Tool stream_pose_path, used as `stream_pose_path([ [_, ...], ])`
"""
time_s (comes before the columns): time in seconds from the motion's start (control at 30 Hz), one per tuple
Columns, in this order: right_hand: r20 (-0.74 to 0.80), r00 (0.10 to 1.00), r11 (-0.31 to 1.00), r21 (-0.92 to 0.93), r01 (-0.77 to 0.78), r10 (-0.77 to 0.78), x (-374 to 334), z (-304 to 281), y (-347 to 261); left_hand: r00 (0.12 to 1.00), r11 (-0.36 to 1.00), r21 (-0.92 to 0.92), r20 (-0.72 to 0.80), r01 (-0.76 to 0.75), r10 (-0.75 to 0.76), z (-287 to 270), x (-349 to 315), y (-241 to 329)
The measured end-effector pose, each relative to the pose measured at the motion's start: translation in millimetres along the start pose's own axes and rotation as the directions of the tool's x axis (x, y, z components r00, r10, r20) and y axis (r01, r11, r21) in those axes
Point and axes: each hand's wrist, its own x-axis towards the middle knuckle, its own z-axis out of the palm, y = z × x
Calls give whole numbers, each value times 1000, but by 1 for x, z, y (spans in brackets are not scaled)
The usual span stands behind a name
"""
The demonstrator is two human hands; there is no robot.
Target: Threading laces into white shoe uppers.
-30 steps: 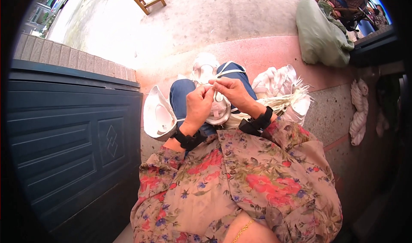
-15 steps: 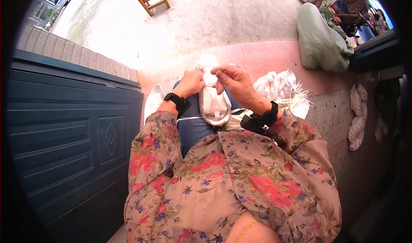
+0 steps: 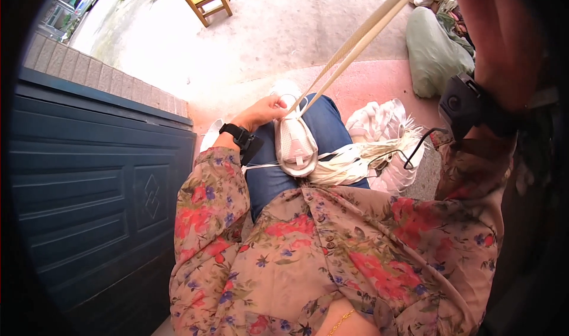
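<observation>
A white mesh sneaker (image 3: 296,149) rests on my lap over my jeans, its heel toward me. My left hand (image 3: 264,113) is closed at the front of the sneaker, beside its lacing. From there a cream shoelace (image 3: 349,48) stretches taut, in two strands, up to the right and past the upper edge. My right hand (image 3: 495,21) is raised high at the upper right, close to the camera, dark and cut off. Its fingers are out of sight, but the taut lace runs toward it. A bundle of loose cream laces (image 3: 344,165) lies across my right thigh.
A pale bundle (image 3: 379,119) sits just right of my knees. White footwear (image 3: 210,135) shows at my left. A blue panelled door (image 3: 77,176) closes off the left side. Ahead are a wooden chair (image 3: 204,4) and, at far right, a green sack (image 3: 435,54).
My right hand has swung from the sneaker up to the upper right, drawing the lace out long and taut. My left hand has stayed at the sneaker's front.
</observation>
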Motion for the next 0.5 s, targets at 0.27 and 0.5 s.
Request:
stream_pose_path([
  [0.27, -1, 982, 982, -3, -186, 186, -11, 31, 1, 998, 693, -718, -37, -58, 44, -20, -34, -17],
  [0.5, -24, 974, 974, -30, -227, 226, -2, 0, 13, 993, 963, 246, -72, 110, -95, -18, -10, -4],
])
